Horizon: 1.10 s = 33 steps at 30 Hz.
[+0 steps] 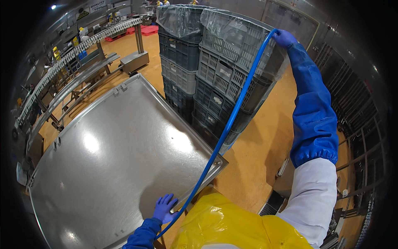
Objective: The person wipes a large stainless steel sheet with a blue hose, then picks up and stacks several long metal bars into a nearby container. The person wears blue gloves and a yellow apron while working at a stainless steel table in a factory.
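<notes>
Out on the orange floor (265, 145) of this busy plant, a conveyor (87, 47) runs along the far left, and a broad steel table (116, 137) fills the near side, gleaming under the lights. Beyond its edge stand tall stacks of grey crates (215, 70), clear plastic sheeting (228, 35) draped over the top ones. And here is the blue hose (233, 112), arcing from beside the left forearm right up to crate-top height! The right hand (285, 38) has it up there, arm stretched out, fingers closed around the hose near the sheeting. Down low, the left hand (165, 208) spreads its fingers wide over the table's near edge, the hose passing right beside it; whether palm meets steel, I can't tell. How far along? The hose is already raised to the crates and not yet let go; what else is left doesn't show.
</notes>
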Available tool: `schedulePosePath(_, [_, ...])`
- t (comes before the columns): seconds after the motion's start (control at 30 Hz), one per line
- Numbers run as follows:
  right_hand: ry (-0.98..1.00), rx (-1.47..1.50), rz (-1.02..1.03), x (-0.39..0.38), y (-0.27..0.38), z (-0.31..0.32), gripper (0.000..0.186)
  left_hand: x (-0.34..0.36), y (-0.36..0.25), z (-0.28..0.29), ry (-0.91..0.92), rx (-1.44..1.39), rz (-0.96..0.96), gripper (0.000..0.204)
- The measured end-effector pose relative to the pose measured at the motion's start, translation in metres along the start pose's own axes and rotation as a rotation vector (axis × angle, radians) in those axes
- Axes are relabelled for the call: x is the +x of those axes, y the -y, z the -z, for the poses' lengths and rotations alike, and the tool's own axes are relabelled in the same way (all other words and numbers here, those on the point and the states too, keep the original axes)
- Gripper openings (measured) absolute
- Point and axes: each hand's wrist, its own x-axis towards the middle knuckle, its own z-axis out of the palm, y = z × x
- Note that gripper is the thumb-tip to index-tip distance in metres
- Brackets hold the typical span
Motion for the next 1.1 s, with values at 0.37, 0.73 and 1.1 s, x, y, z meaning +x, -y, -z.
schedulePosePath(0.37, [0.027,0.002,0.001,-0.002,0.011,0.000,0.046,0.008,-0.006,0.001,0.008,0.002,0.014,0.071])
schedulePosePath(0.73, [0.005,-0.008,-0.014,-0.008,0.012,0.005,0.044,0.010,-0.015,0.002,0.023,-0.020,0.037,0.070])
schedulePosePath(1.1, [-0.022,-0.008,0.011,-0.003,0.009,0.001,0.044,0.011,-0.014,0.001,0.007,-0.013,0.029,0.070])
